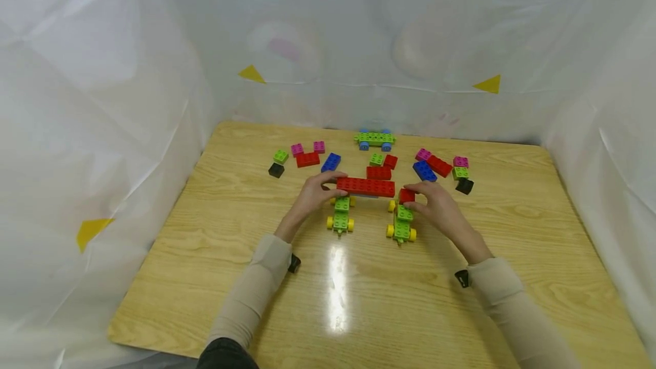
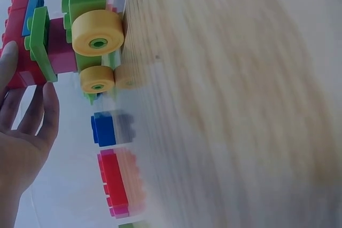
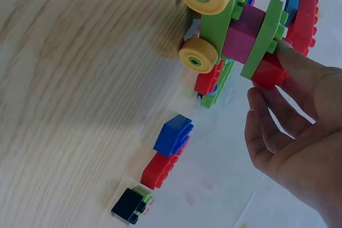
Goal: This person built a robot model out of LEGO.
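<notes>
A long red brick [image 1: 366,187] bridges the space above two green wheeled bases. My left hand [image 1: 310,195] grips its left end, thumb on one side and fingers on the other. Below that end, the left base [image 1: 340,222] has yellow wheels; in the left wrist view a magenta brick [image 2: 61,45] and a green plate [image 2: 40,44] are stacked on it. A blue piece [image 2: 33,8] lies under the long brick. My right hand [image 1: 438,206] pinches a small red brick [image 3: 269,71] on the green plate [image 3: 265,38] of the right base [image 1: 402,231].
Behind the hands stands another green base [image 1: 376,139] with blue wheels. Loose bricks lie on both sides, among them a blue brick [image 1: 331,162], a black brick [image 1: 276,170] and a red brick [image 1: 439,165]. White sheeting [image 1: 359,27] borders the wooden table [image 1: 205,244].
</notes>
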`<state>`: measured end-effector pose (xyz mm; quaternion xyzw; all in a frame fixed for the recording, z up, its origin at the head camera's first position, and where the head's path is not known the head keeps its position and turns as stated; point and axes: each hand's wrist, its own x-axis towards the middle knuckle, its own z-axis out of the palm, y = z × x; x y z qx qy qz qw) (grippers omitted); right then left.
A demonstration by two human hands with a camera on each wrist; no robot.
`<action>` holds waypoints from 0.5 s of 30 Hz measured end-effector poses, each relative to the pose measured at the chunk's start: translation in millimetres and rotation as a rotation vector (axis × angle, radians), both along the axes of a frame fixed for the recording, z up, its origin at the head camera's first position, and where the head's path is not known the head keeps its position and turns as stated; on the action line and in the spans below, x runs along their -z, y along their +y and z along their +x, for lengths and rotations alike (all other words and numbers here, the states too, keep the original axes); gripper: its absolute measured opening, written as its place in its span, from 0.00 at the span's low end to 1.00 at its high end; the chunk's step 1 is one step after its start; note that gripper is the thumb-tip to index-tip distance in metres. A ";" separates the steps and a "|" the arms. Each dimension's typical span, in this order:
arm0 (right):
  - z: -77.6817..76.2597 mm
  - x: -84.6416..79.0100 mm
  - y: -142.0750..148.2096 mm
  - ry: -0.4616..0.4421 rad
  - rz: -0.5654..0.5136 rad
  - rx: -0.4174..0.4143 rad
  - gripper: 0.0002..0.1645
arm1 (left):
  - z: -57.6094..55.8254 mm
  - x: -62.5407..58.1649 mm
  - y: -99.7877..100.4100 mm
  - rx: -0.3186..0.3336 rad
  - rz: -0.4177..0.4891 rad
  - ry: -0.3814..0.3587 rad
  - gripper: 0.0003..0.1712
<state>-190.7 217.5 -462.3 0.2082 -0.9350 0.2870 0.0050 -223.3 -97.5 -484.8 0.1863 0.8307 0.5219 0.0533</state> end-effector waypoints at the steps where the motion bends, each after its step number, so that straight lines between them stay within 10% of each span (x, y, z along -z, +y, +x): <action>1: -0.2 -0.2 -2.0 -0.002 -0.001 -0.003 0.27 | -0.1 0.2 0.5 0.000 0.001 -0.002 0.24; 15: -0.4 -2.0 -14.8 -0.005 -0.046 -0.017 0.34 | -0.3 3.0 3.1 -0.016 0.086 -0.029 0.26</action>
